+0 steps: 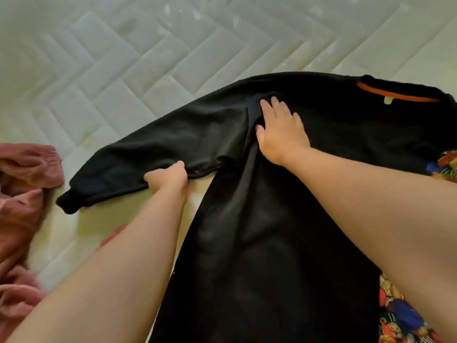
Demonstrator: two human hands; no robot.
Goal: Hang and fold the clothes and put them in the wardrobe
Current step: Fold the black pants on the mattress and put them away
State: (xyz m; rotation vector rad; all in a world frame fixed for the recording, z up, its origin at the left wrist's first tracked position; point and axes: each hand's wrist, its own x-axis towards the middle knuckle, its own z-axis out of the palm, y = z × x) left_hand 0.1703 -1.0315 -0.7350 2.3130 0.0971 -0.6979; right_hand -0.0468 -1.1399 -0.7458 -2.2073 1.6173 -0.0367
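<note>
In the head view, a black sweatshirt [284, 194] is spread flat on a quilted mattress [123, 58], its collar [395, 94], lined in orange, at the far right end and its body running down toward the person. One sleeve [153, 149] is stretched out to the left of the body, with the cuff at its far left tip.

The left hand [170, 178] is clamped on the near edge of that sleeve, fingers curled under the cloth and thumb on top. The right hand [279, 129] is laid flat on the sweatshirt where sleeve and body join, fingers straight and slightly spread, pressing down. The press is judged to pin the body so that a crease forms along the seam; the grip is judged to be for lifting the sleeve across the body as the next fold.

A pink garment [19, 194] is bunched to the left of the sweatshirt, close to the cuff but not seen to touch it. A bright patterned cloth [400, 315] shows at the sweatshirt's right edge and seems partly covered by it. Beyond the sleeve, bare mattress is left open, so room is given for swinging the sleeve. The near side is crowded by both forearms, and the sweatshirt's lower hem is out of the frame.
</note>
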